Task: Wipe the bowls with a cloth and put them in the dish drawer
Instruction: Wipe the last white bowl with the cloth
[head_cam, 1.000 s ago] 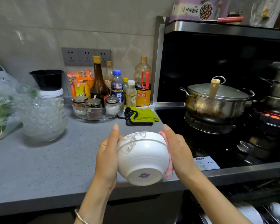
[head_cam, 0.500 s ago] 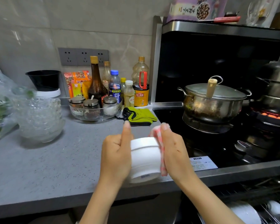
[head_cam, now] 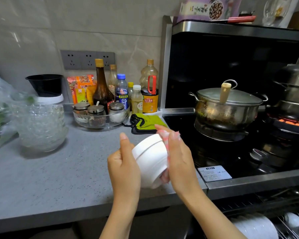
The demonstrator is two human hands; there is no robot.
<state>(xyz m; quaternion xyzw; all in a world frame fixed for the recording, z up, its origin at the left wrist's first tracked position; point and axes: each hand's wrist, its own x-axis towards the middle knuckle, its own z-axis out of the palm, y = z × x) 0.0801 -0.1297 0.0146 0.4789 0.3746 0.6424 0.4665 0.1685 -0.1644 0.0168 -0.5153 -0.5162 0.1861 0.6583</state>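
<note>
From my feed, the left hand (head_cam: pixel 123 167) grips the white bowl (head_cam: pixel 150 161), thumb straight up along its outer wall and fingers curled behind it. The bowl is tipped on its side, foot toward the camera, held above the front edge of the grey countertop (head_cam: pixel 50 178). The right hand (head_cam: pixel 179 163) wraps round the bowl's other side and clamps the pink-and-white cloth (head_cam: pixel 165 137) against it; cloth bunches above the rim and pokes out near the foot. At lower right I see the dish drawer (head_cam: pixel 286 228), its wire rack holding white dishes (head_cam: pixel 259 226). Stacked glass bowls (head_cam: pixel 40 126) stand far left on the counter, well apart; a green oven mitt (head_cam: pixel 145 122) lies just behind the hands.
</note>
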